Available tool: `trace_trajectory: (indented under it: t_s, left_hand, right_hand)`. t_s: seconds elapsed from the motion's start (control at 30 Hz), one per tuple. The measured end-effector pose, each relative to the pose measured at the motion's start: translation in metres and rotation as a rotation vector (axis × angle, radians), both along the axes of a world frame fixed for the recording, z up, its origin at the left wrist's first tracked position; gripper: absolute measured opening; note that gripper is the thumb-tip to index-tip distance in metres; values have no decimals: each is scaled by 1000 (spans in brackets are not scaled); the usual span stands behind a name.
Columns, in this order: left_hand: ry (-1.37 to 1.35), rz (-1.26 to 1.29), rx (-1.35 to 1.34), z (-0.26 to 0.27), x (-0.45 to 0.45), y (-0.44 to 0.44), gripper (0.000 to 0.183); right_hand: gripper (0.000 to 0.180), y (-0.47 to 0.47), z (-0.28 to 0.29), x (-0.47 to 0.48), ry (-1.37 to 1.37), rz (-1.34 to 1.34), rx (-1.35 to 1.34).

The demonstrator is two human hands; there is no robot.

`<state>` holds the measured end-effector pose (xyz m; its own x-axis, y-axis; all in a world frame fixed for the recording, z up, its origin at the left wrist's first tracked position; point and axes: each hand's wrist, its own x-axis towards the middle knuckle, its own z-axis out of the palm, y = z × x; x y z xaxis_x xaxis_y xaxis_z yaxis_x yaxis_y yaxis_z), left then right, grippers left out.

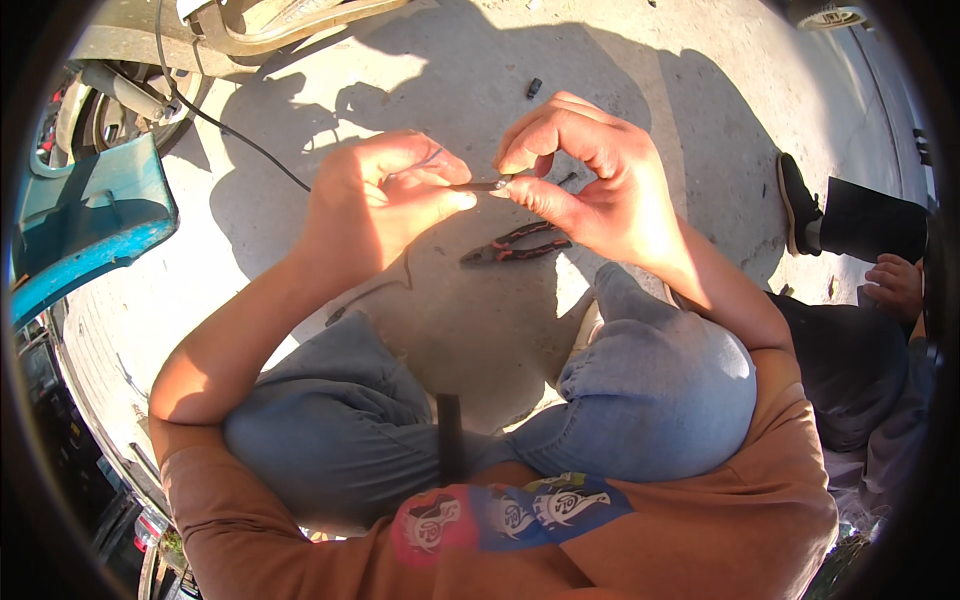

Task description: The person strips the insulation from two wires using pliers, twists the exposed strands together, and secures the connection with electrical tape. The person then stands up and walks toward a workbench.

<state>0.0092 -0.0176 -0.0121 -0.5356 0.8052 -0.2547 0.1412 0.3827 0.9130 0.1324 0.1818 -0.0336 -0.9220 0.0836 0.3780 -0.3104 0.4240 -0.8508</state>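
Note:
My left hand pinches a thin dark cable-like piece between thumb and fingertips. At its other end my right hand holds a small metallic tip between thumb and index finger. A thin bluish wire shows against my left fingers. Both hands are raised above the concrete floor, in front of my bent knees. Below them lies a pair of pliers with black and red handles, its jaws pointing left. A thin dark cord runs below my left hand; whether it joins the held piece is hidden.
A small black cylindrical part lies on the concrete floor beyond my hands. To the left are a blue panel, a wheel and a black cable. Another person's shoe and hand are at the right.

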Motion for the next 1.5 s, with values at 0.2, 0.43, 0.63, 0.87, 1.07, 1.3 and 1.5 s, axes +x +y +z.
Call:
trace_trajectory:
  t_s: [0.2,0.43,0.63,0.87,1.07,1.3,1.5]
  left_hand:
    - [-46,-175,104,-1,1,-2,15]
    - [-102,-190,22,10,-1,5,16]
    - [40,-198,74,10,1,4,13]
    - [-59,-151,120,6,3,3,11]
    - [-34,-175,99,12,1,3,12]
    - [332,-247,61,17,-1,2,10]
    - [578,-294,310,5,-2,2,9]
  right_hand:
    - [18,9,9,-2,174,-1,298]
    - [20,4,12,-2,276,-28,372]
    - [20,2,16,1,198,-62,333]
    - [17,-1,11,6,49,-52,150]
    - [12,-1,13,6,19,6,122]
    - [9,-2,14,7,-17,59,86]
    - [10,-3,17,11,-484,140,-364]
